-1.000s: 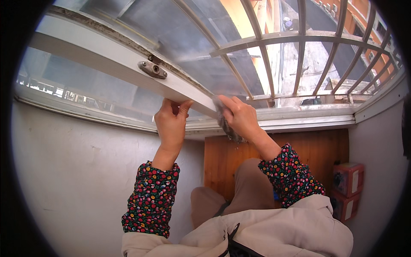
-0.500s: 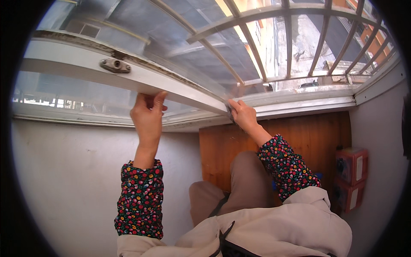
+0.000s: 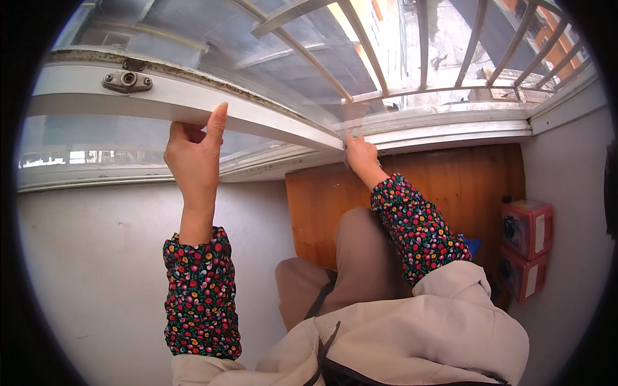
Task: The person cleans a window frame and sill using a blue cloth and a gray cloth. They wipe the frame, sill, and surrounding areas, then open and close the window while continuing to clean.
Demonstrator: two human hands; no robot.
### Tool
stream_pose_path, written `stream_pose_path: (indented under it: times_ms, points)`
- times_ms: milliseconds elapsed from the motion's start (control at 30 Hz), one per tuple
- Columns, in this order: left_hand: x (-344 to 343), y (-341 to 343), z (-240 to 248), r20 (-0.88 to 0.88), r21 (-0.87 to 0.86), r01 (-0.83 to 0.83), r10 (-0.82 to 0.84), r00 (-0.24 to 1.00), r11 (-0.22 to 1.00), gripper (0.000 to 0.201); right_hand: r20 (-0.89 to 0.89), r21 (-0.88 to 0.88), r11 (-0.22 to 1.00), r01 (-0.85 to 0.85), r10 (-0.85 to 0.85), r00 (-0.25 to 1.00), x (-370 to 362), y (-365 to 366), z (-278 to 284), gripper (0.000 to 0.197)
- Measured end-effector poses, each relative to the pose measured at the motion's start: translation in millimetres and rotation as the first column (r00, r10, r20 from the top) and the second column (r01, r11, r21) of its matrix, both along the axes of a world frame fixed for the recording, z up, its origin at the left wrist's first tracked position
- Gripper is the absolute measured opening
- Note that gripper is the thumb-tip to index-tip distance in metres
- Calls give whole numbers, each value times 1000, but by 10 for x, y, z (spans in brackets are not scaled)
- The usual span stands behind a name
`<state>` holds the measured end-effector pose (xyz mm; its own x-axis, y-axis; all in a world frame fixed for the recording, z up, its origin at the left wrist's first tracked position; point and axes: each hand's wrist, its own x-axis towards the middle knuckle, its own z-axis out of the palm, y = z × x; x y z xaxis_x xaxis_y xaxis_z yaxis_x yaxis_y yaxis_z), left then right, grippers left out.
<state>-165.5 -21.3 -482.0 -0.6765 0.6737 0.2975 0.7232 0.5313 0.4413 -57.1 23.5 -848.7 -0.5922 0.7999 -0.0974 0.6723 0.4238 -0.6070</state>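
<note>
A white window sash [image 3: 257, 119] runs slantwise from the upper left toward the middle, its edge streaked with dark dirt along the glass. On its face sits a metal latch fitting [image 3: 127, 82]. My left hand [image 3: 193, 151] grips the sash from below, thumb up against its front face and the other fingers curled behind, partly hidden. At the sash's lower right end, beside the window track [image 3: 450, 134], my right hand [image 3: 363, 158] is closed with fingers bent. Something thin and greyish shows at its fingertips, too small to name.
Metal security bars [image 3: 421, 45] stand outside the glass. Below the sill are a brown wooden panel [image 3: 322, 206] and a white wall [image 3: 116, 257]. Two stacked reddish boxes [image 3: 528, 228] stand by the right-hand wall. My knees are bent close under the window.
The view has shifted a little, so the sash and latch appear farther left and higher. My left thumb now lies higher on the sash's face. My right hand stays at the sash's end.
</note>
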Motion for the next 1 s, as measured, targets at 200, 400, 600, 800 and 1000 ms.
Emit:
stream_pose_path:
  times_ms: [200,400,600,800,1000]
  points:
    - [-38,-5,-40,-17,46,-43,44,999,998,45,160,-311,937,-160,218,963,50,280,266,23]
    - [-88,-105,-40,0,51,-55,55,999,997,45,-73,-390,921,9,-41,996,533,108,842,31]
    - [-4,-84,-21,216,155,-70,35,976,985,47,-676,-158,984,-84,-47,735,402,-650,2212,41]
    - [4,-86,-63,315,163,-78,23,949,983,50,-759,-265,959,-99,-144,635,-40,-923,2925,44]
    - [30,-83,-50,295,158,-68,19,955,985,51,-785,-218,976,-14,-167,597,12,-824,2720,41]
